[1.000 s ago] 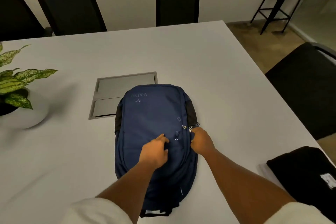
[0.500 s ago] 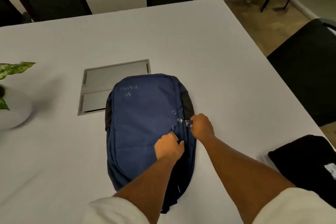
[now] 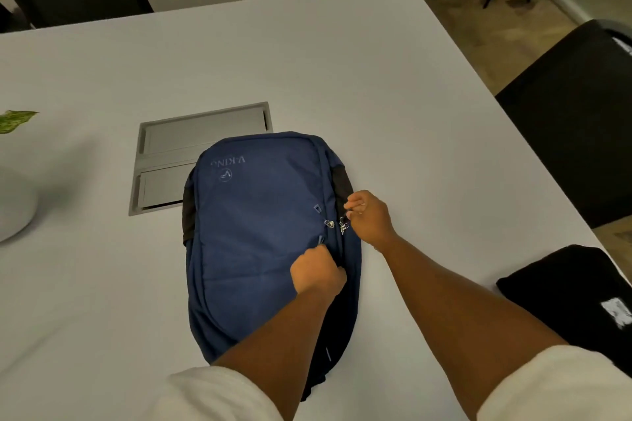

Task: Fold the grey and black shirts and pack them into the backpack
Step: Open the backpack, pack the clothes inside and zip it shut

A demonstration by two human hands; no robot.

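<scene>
Backpack point(image 3: 260, 236) in navy blue fabric with black side panels lies flat on the pale grey tabletop point(image 3: 393, 106), front face up, in the middle of the view just in front of the person. Starting at the far left, a rounded white plant pot point(image 3: 15, 205) sits at the edge of the view with one green variegated leaf point(image 3: 15, 120) showing above it. Next along, a rectangular brushed-metal cable hatch point(image 3: 191, 154) is set flush into the tabletop, and the far end of the backpack overlaps its near right corner. On the backpack's front panel pale lettering is printed upside down to the viewer; it seems to read "VIKING", though the letters are too small to be sure, and a small round mountain logo point(image 3: 225, 175) sits just below it. The left hand point(image 3: 316, 272) is clenched on the fabric near the right seam of the backpack, fingers curled down into the cloth, just below a dark zip tab. The right hand point(image 3: 369, 217) is at the bag's right edge, its thumb and fingers pinching together at the silver metal zip pullers point(image 3: 337, 224); exactly which puller it grips is hard to tell. Both forearms are bare below cream-coloured sleeves point(image 3: 219, 396). Furthest right, a folded black shirt point(image 3: 564, 294) with a small white printed patch lies at the near right corner of the tabletop, well apart from the backpack, and a black chair point(image 3: 574, 120) stands beyond the table's right edge.
</scene>
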